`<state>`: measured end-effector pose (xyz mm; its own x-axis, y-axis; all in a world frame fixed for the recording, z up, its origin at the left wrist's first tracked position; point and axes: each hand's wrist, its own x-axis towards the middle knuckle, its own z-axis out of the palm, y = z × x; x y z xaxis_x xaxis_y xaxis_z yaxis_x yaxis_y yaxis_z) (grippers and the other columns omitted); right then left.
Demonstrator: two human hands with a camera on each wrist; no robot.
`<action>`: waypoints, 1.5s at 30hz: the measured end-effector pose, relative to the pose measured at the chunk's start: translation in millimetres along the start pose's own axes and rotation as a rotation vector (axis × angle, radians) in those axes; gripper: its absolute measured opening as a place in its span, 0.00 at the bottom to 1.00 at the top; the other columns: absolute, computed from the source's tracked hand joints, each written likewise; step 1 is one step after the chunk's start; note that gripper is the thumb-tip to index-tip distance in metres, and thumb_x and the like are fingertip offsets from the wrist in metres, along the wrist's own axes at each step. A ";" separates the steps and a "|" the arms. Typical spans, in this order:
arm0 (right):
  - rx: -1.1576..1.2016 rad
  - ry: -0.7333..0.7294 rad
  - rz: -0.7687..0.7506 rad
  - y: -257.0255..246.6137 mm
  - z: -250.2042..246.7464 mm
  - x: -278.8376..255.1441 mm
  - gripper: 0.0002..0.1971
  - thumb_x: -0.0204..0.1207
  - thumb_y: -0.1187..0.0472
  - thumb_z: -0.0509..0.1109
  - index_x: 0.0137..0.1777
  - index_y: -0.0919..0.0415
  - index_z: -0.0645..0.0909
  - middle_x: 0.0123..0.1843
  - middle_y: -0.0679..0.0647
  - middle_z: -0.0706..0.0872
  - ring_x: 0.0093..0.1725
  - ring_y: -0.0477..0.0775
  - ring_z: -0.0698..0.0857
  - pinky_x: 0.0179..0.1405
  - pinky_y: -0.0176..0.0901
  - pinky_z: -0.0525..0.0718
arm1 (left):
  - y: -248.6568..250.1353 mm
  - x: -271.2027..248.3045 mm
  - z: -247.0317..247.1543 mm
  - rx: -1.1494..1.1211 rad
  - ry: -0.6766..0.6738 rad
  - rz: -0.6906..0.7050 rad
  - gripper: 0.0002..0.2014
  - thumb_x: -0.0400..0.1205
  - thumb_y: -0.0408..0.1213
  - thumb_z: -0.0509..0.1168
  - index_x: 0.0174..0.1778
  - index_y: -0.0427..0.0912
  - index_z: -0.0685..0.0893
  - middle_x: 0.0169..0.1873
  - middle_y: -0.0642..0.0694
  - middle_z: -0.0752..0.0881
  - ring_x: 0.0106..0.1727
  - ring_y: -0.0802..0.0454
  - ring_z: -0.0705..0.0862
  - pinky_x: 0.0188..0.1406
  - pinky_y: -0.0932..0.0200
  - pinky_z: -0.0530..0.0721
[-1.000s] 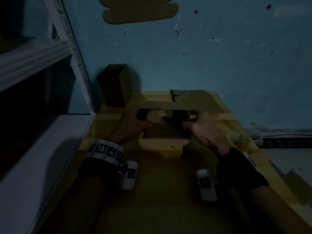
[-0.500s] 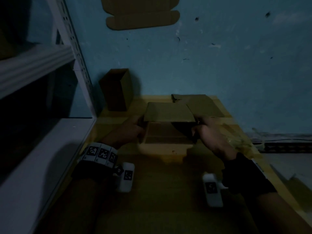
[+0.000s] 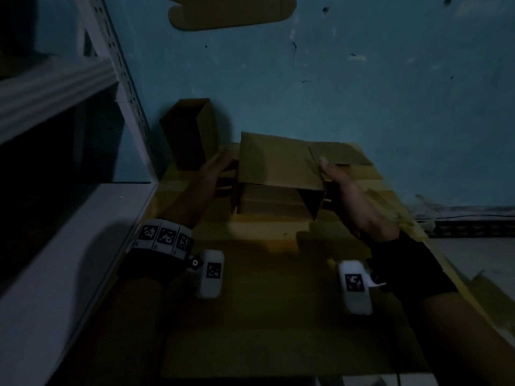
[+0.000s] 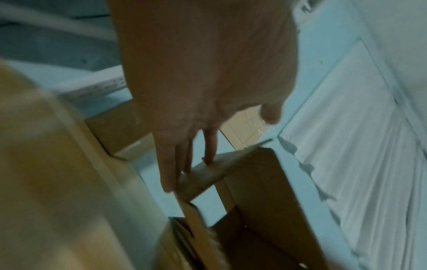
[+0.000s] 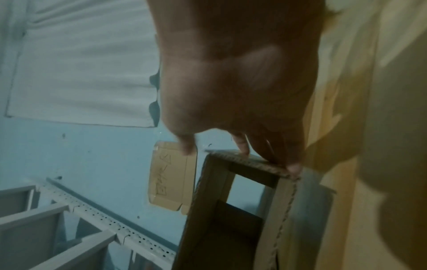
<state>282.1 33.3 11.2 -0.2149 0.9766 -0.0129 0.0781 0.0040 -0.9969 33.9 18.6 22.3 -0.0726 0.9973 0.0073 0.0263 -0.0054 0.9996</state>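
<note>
A brown cardboard box (image 3: 278, 168) stands on the wooden table (image 3: 264, 316) near the blue wall, its broad top panel tilted toward me and a dark opening showing below at the right. My left hand (image 3: 214, 171) is at the box's left side, and in the left wrist view its straight fingers (image 4: 184, 164) touch a side flap (image 4: 212, 173). My right hand (image 3: 342, 185) is at the right side. In the right wrist view its fingertips (image 5: 265, 151) press on the corrugated edge of a flap (image 5: 249, 164), with the thumb held apart.
Another cardboard box (image 3: 189, 135) stands upright at the back left, close to my left hand. Flat cardboard (image 3: 340, 154) lies behind the box at the right. A white metal shelf (image 3: 69, 218) runs along the left. A flattened carton (image 3: 228, 9) hangs on the wall.
The box's top panel has swung up and over the opening that showed a second ago. Both hands have moved farther back along the box's sides, with their fingers straightened.
</note>
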 end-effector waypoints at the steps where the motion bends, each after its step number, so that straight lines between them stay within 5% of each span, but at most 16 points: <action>1: 0.024 0.038 0.001 0.4 1.0 1.3 0.19 0.87 0.47 0.60 0.70 0.57 0.77 0.60 0.53 0.86 0.64 0.60 0.85 0.58 0.52 0.82 | 0.3 0.5 0.5 0.010 0.015 0.011 0.20 0.84 0.55 0.60 0.64 0.47 0.81 0.57 0.50 0.85 0.59 0.49 0.85 0.54 0.53 0.82; 4: 0.079 0.094 0.001 3.9 2.3 6.8 0.15 0.83 0.60 0.67 0.68 0.59 0.73 0.58 0.53 0.84 0.60 0.60 0.83 0.52 0.51 0.82 | -1.2 2.7 -0.9 0.015 0.043 0.017 0.13 0.84 0.43 0.68 0.62 0.45 0.81 0.57 0.50 0.85 0.59 0.51 0.85 0.51 0.58 0.82; 9: 0.141 0.010 -0.010 4.6 -3.5 8.3 0.48 0.58 0.65 0.77 0.82 0.58 0.63 0.74 0.62 0.80 0.71 0.62 0.81 0.61 0.54 0.83 | -1.8 4.7 -11.4 -0.185 -0.037 0.080 0.38 0.69 0.22 0.75 0.76 0.39 0.71 0.69 0.41 0.80 0.67 0.45 0.83 0.56 0.53 0.89; 13: 0.087 0.029 -0.143 3.4 -2.2 7.8 0.44 0.66 0.83 0.66 0.84 0.63 0.60 0.67 0.63 0.84 0.66 0.56 0.85 0.45 0.50 0.85 | -3.7 4.2 -13.3 -0.012 -0.059 0.179 0.47 0.66 0.13 0.73 0.81 0.38 0.66 0.73 0.43 0.77 0.75 0.46 0.77 0.59 0.57 0.88; 15: 0.048 0.060 -0.204 3.6 -1.9 7.7 0.43 0.69 0.89 0.62 0.84 0.62 0.61 0.66 0.55 0.86 0.64 0.48 0.86 0.48 0.53 0.87 | -3.0 1.1 -10.3 0.072 -0.051 0.250 0.47 0.69 0.17 0.75 0.83 0.43 0.64 0.76 0.45 0.75 0.73 0.54 0.77 0.64 0.58 0.86; 17: -0.015 0.058 -0.269 -0.5 -0.2 3.7 0.41 0.71 0.84 0.66 0.83 0.59 0.66 0.70 0.49 0.85 0.70 0.45 0.83 0.63 0.57 0.86 | -1.7 -4.3 -5.2 0.102 -0.085 0.318 0.48 0.70 0.21 0.77 0.81 0.52 0.60 0.75 0.49 0.73 0.68 0.65 0.77 0.57 0.66 0.86; 20: -0.110 0.112 -0.311 -2.2 1.9 3.0 0.34 0.72 0.75 0.72 0.79 0.58 0.74 0.70 0.43 0.84 0.73 0.43 0.80 0.70 0.59 0.84 | -0.9 -2.5 -5.0 0.108 -0.144 0.337 0.47 0.74 0.14 0.69 0.84 0.51 0.60 0.78 0.49 0.72 0.73 0.58 0.77 0.53 0.62 0.87; 22: -0.185 0.181 -0.296 -1.3 2.6 5.4 0.30 0.72 0.64 0.76 0.77 0.54 0.78 0.68 0.46 0.86 0.70 0.45 0.84 0.67 0.59 0.86 | 0.9 -1.5 -5.9 0.030 -0.173 0.277 0.45 0.70 0.18 0.69 0.84 0.48 0.64 0.78 0.46 0.74 0.76 0.49 0.76 0.53 0.57 0.89; 24: -0.246 0.232 -0.231 1.1 0.8 8.1 0.29 0.72 0.52 0.75 0.74 0.52 0.79 0.63 0.49 0.89 0.61 0.48 0.89 0.60 0.59 0.90 | 2.6 -1.8 -5.6 -0.134 -0.169 0.173 0.40 0.70 0.27 0.65 0.82 0.48 0.67 0.72 0.48 0.78 0.69 0.52 0.82 0.53 0.57 0.88; 27: -0.195 0.227 -0.141 4.7 -1.2 7.8 0.21 0.82 0.58 0.69 0.75 0.58 0.79 0.53 0.50 0.91 0.47 0.48 0.93 0.47 0.48 0.93 | 2.7 -2.9 -5.6 -0.205 -0.168 0.099 0.32 0.75 0.41 0.64 0.78 0.54 0.73 0.69 0.47 0.83 0.64 0.49 0.85 0.60 0.49 0.85; 29: -0.191 0.199 -0.143 4.1 -0.6 5.2 0.20 0.84 0.60 0.67 0.75 0.58 0.80 0.55 0.53 0.91 0.49 0.50 0.92 0.46 0.44 0.92 | 4.3 -2.8 -5.6 -0.099 -0.163 0.094 0.29 0.76 0.44 0.69 0.76 0.58 0.75 0.69 0.45 0.83 0.65 0.45 0.84 0.61 0.46 0.86; 33: -0.222 0.126 -0.149 1.7 4.2 1.5 0.25 0.81 0.55 0.71 0.78 0.55 0.76 0.53 0.51 0.90 0.49 0.48 0.91 0.44 0.38 0.88 | 1.6 2.1 -4.7 0.136 -0.097 0.130 0.26 0.81 0.26 0.70 0.75 0.45 0.78 0.62 0.47 0.83 0.59 0.50 0.85 0.40 0.59 0.90; 35: -0.340 0.113 -0.175 2.3 5.8 0.2 0.27 0.79 0.53 0.75 0.77 0.53 0.75 0.47 0.46 0.89 0.40 0.41 0.89 0.42 0.38 0.88 | -4.2 4.5 -3.3 0.280 -0.080 0.159 0.25 0.78 0.30 0.76 0.71 0.46 0.82 0.66 0.44 0.83 0.65 0.46 0.83 0.39 0.56 0.90; 37: -0.485 0.120 -0.187 2.9 9.5 0.1 0.35 0.72 0.44 0.79 0.78 0.51 0.73 0.54 0.48 0.88 0.44 0.40 0.87 0.43 0.35 0.87 | -9.4 6.1 -1.4 0.350 -0.064 0.161 0.27 0.74 0.33 0.80 0.69 0.47 0.83 0.69 0.44 0.81 0.69 0.45 0.81 0.38 0.53 0.92; 40: -0.615 0.147 -0.181 6.4 14.3 1.9 0.50 0.54 0.26 0.78 0.76 0.47 0.72 0.62 0.54 0.88 0.52 0.55 0.90 0.49 0.53 0.91 | -13.9 8.3 1.4 0.413 -0.045 0.156 0.32 0.68 0.37 0.84 0.68 0.50 0.83 0.72 0.46 0.80 0.71 0.45 0.80 0.37 0.54 0.92; 45: -0.674 0.200 -0.204 10.6 13.2 5.1 0.39 0.62 0.43 0.81 0.73 0.48 0.73 0.55 0.57 0.89 0.49 0.60 0.90 0.40 0.48 0.87 | -17.1 10.7 2.1 0.483 -0.028 0.184 0.33 0.65 0.42 0.86 0.66 0.53 0.83 0.73 0.47 0.78 0.71 0.48 0.79 0.33 0.61 0.90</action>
<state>269.0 35.5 -0.4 -0.1121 0.9627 0.2464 0.6513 0.2585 -0.7135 34.8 29.5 5.2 0.0035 0.9847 0.1742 0.4943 -0.1532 0.8557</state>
